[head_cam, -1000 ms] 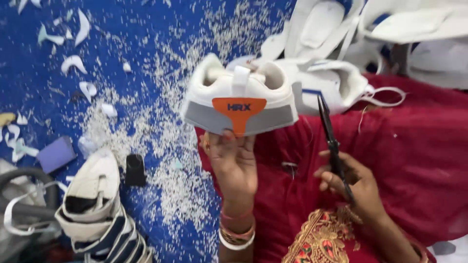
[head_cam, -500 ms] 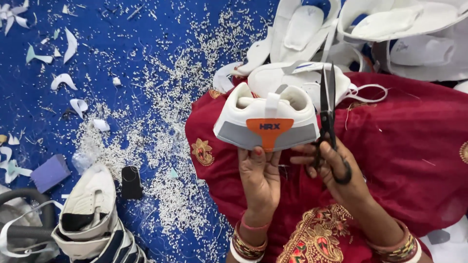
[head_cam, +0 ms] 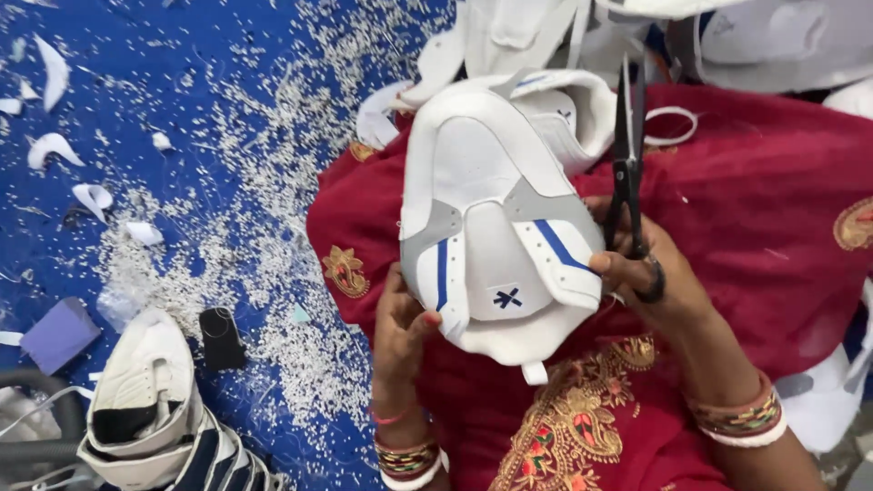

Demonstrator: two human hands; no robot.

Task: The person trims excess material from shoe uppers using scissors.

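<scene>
Blue floor [head_cam: 182, 109] littered with scraps; light, floppy shoe upper [head_cam: 491, 227] pinched at lower edge by left hand [head_cam: 400, 327], right hand [head_cam: 655, 282] closed round scissors [head_cam: 627, 145], probably shut.

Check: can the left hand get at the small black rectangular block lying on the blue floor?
Probably not as things stand: the left hand grips the white shoe upper. The small black block lies uncovered beside it, path open, once the hand is free.

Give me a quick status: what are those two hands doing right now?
Left hand grips white shoe upper from below. Right hand holds black scissors, blades up beside it. Nothing between them.
</scene>
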